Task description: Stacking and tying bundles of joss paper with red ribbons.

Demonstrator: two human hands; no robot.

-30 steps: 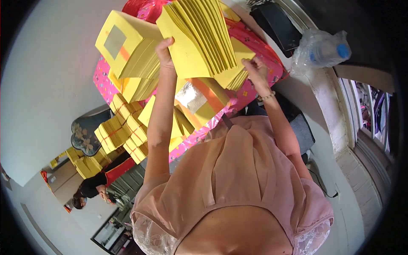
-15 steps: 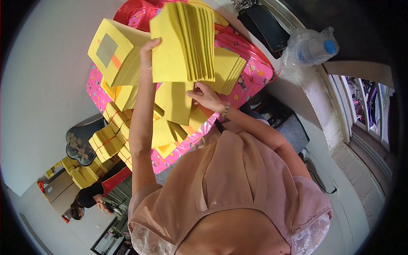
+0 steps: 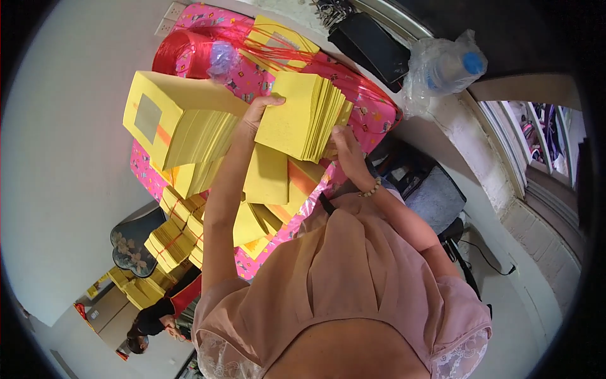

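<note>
A thick stack of yellow paper sheets (image 3: 287, 117) is held up over the table, its layers fanned along the right side. My left hand (image 3: 257, 112) grips its left edge, thumb on the front face. At the lower right edge, my right hand (image 3: 346, 148) is closed on the fanned sheets; its fingertips are partly hidden behind them. Below the stack lies a flat yellow sheet (image 3: 266, 177). To the left, a large folded pile of yellow paper (image 3: 180, 95) stands with a grey rectangle and an orange stripe on its end.
Pink patterned covering (image 3: 144, 170) drapes the table. Red plastic cord (image 3: 173, 54) lies at the back. Red-tied yellow bundles (image 3: 170, 243) sit at the near left, beside a dark floral chair back (image 3: 134, 243). A bagged bottle (image 3: 445, 69) stands on the right ledge. Another person (image 3: 154, 319) is farther off.
The raised stack has come down and tilted, with my left hand still on it. My right hand has left the flat sheet below and moved right to the stack's fanned edge. The view has shifted.
</note>
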